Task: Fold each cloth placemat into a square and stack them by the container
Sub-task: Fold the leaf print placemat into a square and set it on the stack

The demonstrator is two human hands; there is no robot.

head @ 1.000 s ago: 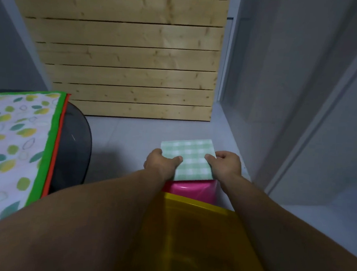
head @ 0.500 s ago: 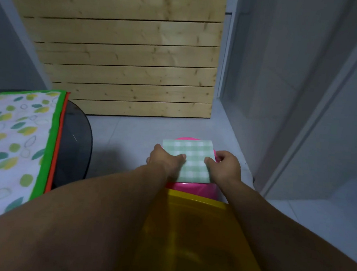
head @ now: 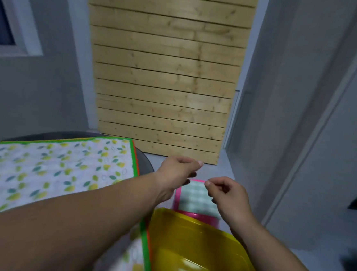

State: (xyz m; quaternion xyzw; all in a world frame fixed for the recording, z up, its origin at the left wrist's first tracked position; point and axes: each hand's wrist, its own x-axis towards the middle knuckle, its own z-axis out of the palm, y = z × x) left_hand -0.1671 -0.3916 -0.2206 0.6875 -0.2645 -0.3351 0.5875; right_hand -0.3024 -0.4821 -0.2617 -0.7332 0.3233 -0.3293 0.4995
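A folded green-and-white checked placemat (head: 194, 198) lies flat on a pink stool-like surface (head: 177, 197) just beyond the yellow container (head: 196, 250). My left hand (head: 176, 175) hovers above its left edge, fingers loosely curled, holding nothing. My right hand (head: 226, 194) hovers over its right side, fingers loosely curled and empty. Neither hand touches the placemat. A large leaf-patterned cloth (head: 48, 172) with a green and orange border covers the dark round table at the left.
A wooden slat panel (head: 165, 76) leans against the wall ahead. Grey floor (head: 221, 171) lies between the table and the white door frames (head: 302, 123) on the right. The round table's dark edge (head: 147, 165) shows beside the cloth.
Both hands let go of the checked placemat and lifted off it, leaving it on the pink surface. The view has tilted up and to the left.
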